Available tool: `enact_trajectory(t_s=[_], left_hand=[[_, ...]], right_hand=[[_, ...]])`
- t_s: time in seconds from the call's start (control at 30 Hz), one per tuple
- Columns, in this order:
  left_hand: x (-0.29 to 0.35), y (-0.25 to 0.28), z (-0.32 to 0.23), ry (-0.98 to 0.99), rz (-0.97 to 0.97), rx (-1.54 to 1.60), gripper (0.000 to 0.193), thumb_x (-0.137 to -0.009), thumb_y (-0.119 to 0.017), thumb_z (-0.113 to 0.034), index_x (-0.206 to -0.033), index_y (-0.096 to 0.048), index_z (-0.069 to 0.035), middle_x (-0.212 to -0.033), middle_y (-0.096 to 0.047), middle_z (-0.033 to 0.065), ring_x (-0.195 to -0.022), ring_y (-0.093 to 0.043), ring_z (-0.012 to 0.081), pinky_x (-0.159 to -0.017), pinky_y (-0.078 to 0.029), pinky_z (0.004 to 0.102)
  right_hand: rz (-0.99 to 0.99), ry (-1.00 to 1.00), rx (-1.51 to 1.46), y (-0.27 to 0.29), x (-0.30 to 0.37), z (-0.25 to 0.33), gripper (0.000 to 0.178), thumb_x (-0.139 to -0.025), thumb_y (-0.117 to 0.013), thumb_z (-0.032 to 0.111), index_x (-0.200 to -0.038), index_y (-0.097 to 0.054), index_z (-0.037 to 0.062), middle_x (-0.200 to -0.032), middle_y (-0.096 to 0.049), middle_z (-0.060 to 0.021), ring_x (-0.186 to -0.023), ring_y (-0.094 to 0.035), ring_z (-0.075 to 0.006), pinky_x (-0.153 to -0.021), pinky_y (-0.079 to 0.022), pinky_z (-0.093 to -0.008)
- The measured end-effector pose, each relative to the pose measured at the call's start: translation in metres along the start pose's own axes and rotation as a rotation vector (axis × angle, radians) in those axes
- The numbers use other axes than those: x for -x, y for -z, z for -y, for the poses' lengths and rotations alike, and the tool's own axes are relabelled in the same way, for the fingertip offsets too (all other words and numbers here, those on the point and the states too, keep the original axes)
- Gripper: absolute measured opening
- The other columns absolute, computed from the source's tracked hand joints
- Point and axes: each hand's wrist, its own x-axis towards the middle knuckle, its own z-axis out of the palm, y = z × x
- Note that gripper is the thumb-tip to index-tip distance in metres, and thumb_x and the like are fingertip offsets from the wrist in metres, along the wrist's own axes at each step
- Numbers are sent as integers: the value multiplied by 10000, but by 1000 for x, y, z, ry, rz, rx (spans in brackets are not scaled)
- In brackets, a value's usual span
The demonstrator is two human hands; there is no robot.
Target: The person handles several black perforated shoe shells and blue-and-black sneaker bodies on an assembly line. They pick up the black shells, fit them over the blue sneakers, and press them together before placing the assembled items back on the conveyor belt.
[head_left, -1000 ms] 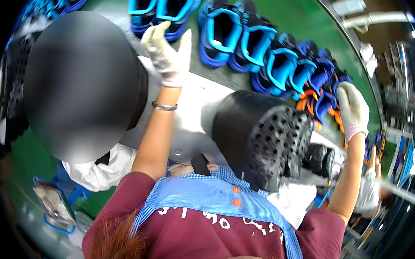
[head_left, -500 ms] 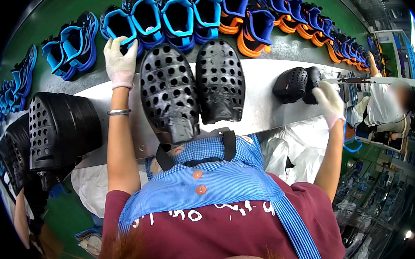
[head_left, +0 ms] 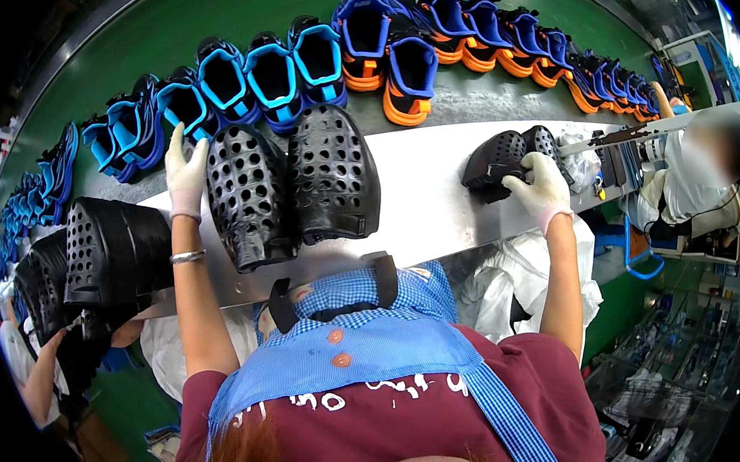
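My left hand (head_left: 185,171), in a white glove, is raised at the left of two large black perforated shoe-shaped shells. Its thumb and fingers are apart, just below the heel of a black sneaker with light-blue lining (head_left: 183,102); whether the fingertips touch it I cannot tell. The left perforated shell (head_left: 248,192) and the right perforated shell (head_left: 329,177) stand side by side in front of me. My right hand (head_left: 546,190), also gloved, has thumb and fingers spread beside a smaller-looking pair of black perforated shells (head_left: 495,162). Nothing shows in its grip.
All this rests on a pale metal board (head_left: 430,171). Beyond it runs a curved row of sneakers, including an orange-soled sneaker (head_left: 411,75). Another black perforated shell (head_left: 115,252) stands at the left. A person (head_left: 696,172) works at the far right, past a metal bar (head_left: 661,124).
The view has shifted. My left hand has drawn its fingers off the sneaker's heel and spread them. My right hand has come closer to the smaller-looking black shells.
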Motion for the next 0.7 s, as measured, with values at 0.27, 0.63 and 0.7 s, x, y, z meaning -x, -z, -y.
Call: enact_trajectory(t_s=[0.27, 0.63, 0.7], left_hand=[[-13, 34, -66, 153, -61, 225, 483, -961, -601, -175, -1359, -477, 70, -1315, -556, 175, -1127, -579, 205, -961, -468, 297], [-28, 29, -205, -135, 217, 378, 446, -954, -605, -263, -1280, -570, 39, -1160, -654, 138, -1031, -639, 184, -887, -508, 281], [-18, 27, -191, -93, 238, 435, 399, -977, -566, -187, -1311, -550, 30, -1218, -624, 123, -1069, -632, 162, -903, -512, 273]], right_hand=[[-160, 44, -265, 44, 12, 4, 402, -731, -820, 218, -1000, -607, 9, -910, -635, -89, -792, -643, -186, -721, -533, -302], [-93, 580, -219, 52, -56, 177, 216, -857, -692, 157, -1017, -643, 20, -884, -647, -97, -773, -641, -188, -738, -521, -283], [28, 554, -130, 20, -70, 180, 395, -818, -711, 303, -1124, -630, 67, -1028, -644, -143, -928, -645, -279, -833, -514, -352]])
